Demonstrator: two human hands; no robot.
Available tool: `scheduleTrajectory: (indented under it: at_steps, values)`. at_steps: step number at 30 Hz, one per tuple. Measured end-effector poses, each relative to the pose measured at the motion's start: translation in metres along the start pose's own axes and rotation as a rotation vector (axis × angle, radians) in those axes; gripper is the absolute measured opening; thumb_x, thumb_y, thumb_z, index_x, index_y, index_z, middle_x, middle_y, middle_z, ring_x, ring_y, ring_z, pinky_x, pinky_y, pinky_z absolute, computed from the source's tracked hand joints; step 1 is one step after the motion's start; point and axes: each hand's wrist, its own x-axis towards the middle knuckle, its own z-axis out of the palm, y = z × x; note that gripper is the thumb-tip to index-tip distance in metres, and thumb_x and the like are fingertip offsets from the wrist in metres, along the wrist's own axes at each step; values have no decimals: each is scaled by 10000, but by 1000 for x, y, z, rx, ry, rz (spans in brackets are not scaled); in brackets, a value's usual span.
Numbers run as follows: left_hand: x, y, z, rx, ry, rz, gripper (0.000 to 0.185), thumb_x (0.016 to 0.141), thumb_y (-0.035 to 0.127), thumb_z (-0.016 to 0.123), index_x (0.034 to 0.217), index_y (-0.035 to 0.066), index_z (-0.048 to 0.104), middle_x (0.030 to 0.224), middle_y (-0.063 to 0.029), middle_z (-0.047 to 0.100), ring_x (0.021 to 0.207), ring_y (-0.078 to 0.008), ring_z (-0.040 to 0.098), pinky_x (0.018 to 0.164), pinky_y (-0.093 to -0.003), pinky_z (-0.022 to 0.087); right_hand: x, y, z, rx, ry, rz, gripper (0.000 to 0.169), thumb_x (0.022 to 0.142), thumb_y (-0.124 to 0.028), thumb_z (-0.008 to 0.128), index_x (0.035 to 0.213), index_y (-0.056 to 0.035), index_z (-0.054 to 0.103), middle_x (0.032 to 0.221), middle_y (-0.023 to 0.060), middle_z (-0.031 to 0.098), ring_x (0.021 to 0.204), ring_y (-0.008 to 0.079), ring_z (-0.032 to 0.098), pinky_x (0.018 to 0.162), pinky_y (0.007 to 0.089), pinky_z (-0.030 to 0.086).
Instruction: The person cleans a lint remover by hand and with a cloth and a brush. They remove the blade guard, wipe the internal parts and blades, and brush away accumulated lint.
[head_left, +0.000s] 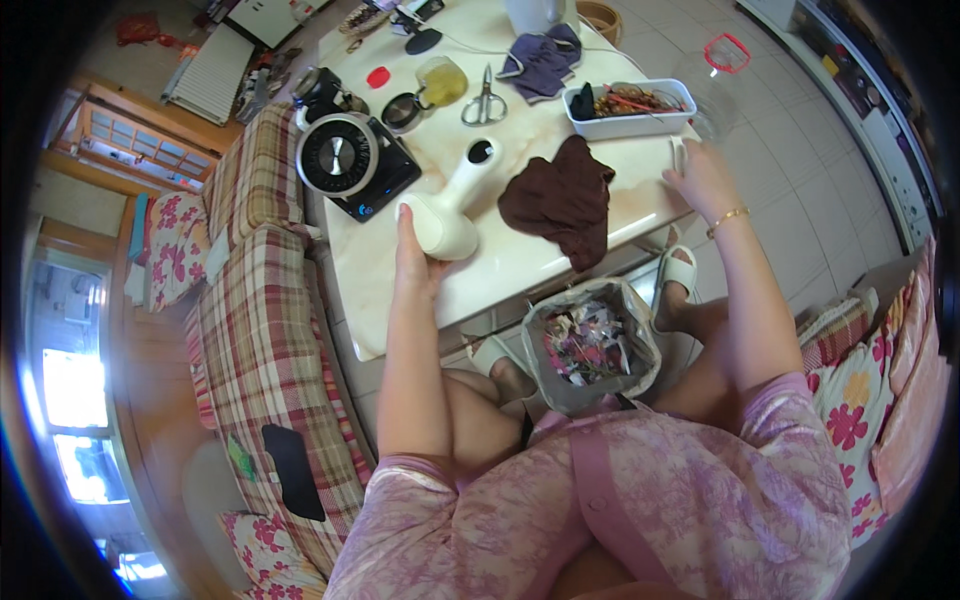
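My left hand (418, 259) grips the rounded head of a white handheld appliance (442, 221), which looks like a fabric shaver. Its handle points away from me and ends in a dark oval. At the table's right edge, my right hand (705, 178) has its fingers closed around a small white piece (679, 154); motion blur and the fingers hide what it is. Between my hands lies a crumpled dark brown cloth (562, 199), touched by neither. Beyond it, a white plastic tray (630, 127) holds beaded strings and a black item.
Metal scissors (486, 105), a purple-grey cloth (541, 64), a glass jar of yellow contents (442, 81) and a black electric cooker (360, 161) share the marble-look table (360, 300). A lined bin (536, 337) of scraps stands between my legs. A plaid sofa (262, 330) is left.
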Motion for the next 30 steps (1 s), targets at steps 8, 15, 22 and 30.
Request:
scheduleTrajectory:
  at_steps: [8,15,22,30]
  values:
    - [35,10,-55,553,178,140,814,920,648,546,1383,-20,513,1167,-164,672,987,-250,670,767,-385,545,-1,-13,-2,-72,-34,-10,334,787,-191,723,1068,-36,632,1055,196,652,1009,361,653,844,463,551]
    - [29,23,-56,855,374,246,835,893,597,609,1383,-71,503,1238,-243,639,1137,-299,625,980,-373,469,-28,-53,-37,239,-37,-98,493,776,-172,737,1225,-46,579,1150,178,653,1068,348,646,905,443,535]
    - [25,33,-56,833,323,254,847,887,580,612,1438,-44,457,1338,-297,582,1248,-377,580,1055,-404,436,-50,-94,-23,418,60,-415,691,768,-209,790,1374,-64,490,1241,176,619,1149,336,605,970,413,511]
    - [-3,29,-17,824,456,925,437,978,240,611,1333,-11,558,1220,-147,651,1081,-230,629,952,-335,476,-58,-120,-25,588,171,-485,806,767,-233,812,1454,-73,422,1271,171,598,1139,333,609,954,419,517]
